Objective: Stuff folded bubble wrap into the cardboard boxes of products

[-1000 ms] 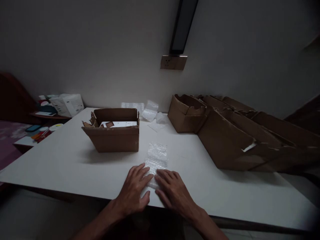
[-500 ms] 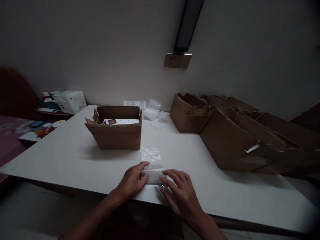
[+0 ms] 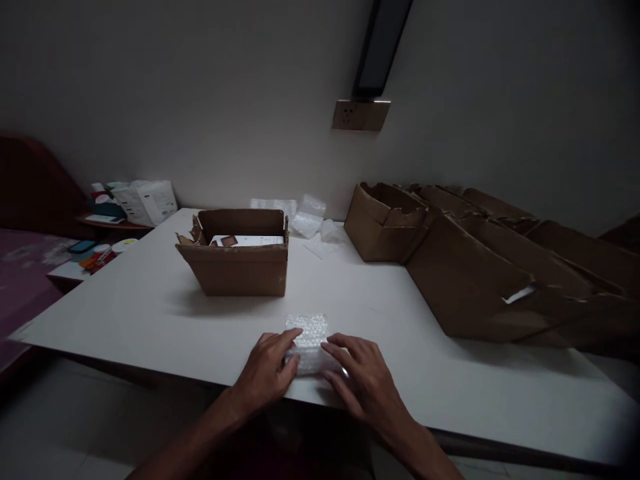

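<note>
Near the table's front edge lies a strip of clear bubble wrap (image 3: 310, 327), its near part folded or rolled into a small bundle and its far end flat on the table. My left hand (image 3: 267, 367) grips the bundle's left end between thumb and fingers. At the right end, the thumb and bent fingers of my right hand (image 3: 367, 380) hold it too. What, if anything, is inside the wrap cannot be made out. Beyond the wrap, slightly left, stands a brown cardboard box (image 3: 240, 270) with an open top and a white item (image 3: 255, 240) inside.
Loose bubble wrap pieces (image 3: 309, 217) lie by the wall. Several brown open cardboard boxes (image 3: 450, 287) fill the right side of the white table (image 3: 165, 333). Packets (image 3: 153, 200) stand on a shelf at the left. A socket plate (image 3: 361, 115) is on the wall.
The flat far end of the bubble wrap is shorter, with more of it taken into the bundle between my hands. The view has shifted slightly.
</note>
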`<state>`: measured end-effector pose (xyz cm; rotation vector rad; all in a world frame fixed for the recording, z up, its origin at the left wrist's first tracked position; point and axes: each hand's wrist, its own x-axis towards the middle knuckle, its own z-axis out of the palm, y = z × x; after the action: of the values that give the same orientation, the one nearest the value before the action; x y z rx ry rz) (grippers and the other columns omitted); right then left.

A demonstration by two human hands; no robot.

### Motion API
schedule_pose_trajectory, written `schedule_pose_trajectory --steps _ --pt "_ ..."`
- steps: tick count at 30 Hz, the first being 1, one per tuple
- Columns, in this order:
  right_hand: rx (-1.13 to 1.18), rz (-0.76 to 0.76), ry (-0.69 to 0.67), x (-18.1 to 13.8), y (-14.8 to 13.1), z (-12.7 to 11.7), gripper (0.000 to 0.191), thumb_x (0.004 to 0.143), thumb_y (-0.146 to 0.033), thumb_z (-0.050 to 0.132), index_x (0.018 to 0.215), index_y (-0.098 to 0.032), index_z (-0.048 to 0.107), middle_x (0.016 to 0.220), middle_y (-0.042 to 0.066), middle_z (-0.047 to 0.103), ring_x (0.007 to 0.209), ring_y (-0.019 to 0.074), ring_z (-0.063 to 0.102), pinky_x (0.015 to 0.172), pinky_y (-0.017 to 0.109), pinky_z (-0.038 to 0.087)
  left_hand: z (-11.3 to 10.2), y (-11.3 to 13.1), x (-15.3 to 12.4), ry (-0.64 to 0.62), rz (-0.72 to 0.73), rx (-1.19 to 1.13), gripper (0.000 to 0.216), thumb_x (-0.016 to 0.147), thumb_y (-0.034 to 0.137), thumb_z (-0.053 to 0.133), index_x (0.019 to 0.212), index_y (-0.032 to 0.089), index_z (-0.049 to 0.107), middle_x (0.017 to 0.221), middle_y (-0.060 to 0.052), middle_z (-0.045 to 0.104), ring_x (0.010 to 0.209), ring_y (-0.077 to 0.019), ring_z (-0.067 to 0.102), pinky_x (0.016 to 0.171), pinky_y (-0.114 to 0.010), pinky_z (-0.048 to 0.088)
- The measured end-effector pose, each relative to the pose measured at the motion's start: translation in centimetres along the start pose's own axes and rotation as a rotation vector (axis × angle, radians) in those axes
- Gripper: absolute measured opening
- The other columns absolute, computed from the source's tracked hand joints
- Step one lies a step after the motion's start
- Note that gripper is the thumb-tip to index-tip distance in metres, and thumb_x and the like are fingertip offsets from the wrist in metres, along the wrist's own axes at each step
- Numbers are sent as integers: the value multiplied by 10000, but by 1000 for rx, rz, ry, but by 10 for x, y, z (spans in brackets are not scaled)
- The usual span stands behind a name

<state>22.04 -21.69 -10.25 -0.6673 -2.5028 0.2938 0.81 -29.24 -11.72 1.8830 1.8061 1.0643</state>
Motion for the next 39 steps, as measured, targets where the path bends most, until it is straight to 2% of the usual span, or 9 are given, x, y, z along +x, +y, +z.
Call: schedule_pose_trajectory --steps 5,10,14,18,20,24,30,33,39 --pt "-164 -63 -100 15 6 11 329 854 -161 579 1178 -194 626 1140 126 696 1035 300 603 876 480 440 4 -9 10 107 -139 3 399 872 278 537 1256 174 577 994 -91 689 918 -244 622 870 -454 509" --pt "12 123 9 22 12 26 241 943 -266 509 1117 -197 660 972 99 739 843 247 649 785 419 487 9 -1 -11 172 -399 -594 627 881 352 544 1443 158 342 1291 -165 586 1105 -228 624 926 -381 521" --pt "215 174 -15 12 12 25 260 932 -409 543 1056 -238 696 1050 99 731 962 270 668 850 451 528 15 12 -8 106 -484 -980 774 812 302 593 1481 133 243 1185 -141 647 1056 -226 645 943 -376 506" --pt "391 241 -29 9 20 14 666 801 -540 687 1389 -269 530 1438 152 528 1301 346 514 1014 539 468 26 17 -2 149 -348 -1116 833 768 331 677 1475 180 265 1095 -87 645 958 -204 638 895 -354 512" --pt "589 286 -137 13 20 10 790 784 -589 687 1460 -258 449 1438 153 531 1281 333 540 1011 492 488 33 14 -4 145 -281 -1112 846 768 344 693 1479 192 261 1067 -74 634 925 -192 634 861 -334 519" --pt "796 316 -288 27 12 2 482 895 -558 552 1238 -234 653 1155 97 709 1017 279 681 888 399 560 19 3 -6 137 -198 -833 751 808 355 675 1456 194 332 1079 -86 637 940 -204 637 862 -347 528" --pt "603 379 -68 65 14 -45 408 856 -533 618 1136 -249 706 1013 67 739 894 264 702 749 310 589 -99 -23 34 786 228 262 592 865 173 605 1413 255 398 1362 -117 527 1316 -283 474 1103 -488 393" --pt "466 307 11 97 10 -72 414 841 -561 613 1079 -243 731 986 85 748 829 264 709 652 300 594 -141 -40 59 860 245 543 628 830 83 564 1420 202 386 1346 -149 544 1330 -317 459 1110 -542 363" --pt "139 163 108 175 -5 -97 520 830 -611 578 1104 -192 719 985 122 754 730 256 700 561 333 573 -131 -66 61 986 389 528 540 769 -3 507 1277 180 502 934 -55 645 928 -224 620 987 -506 457"
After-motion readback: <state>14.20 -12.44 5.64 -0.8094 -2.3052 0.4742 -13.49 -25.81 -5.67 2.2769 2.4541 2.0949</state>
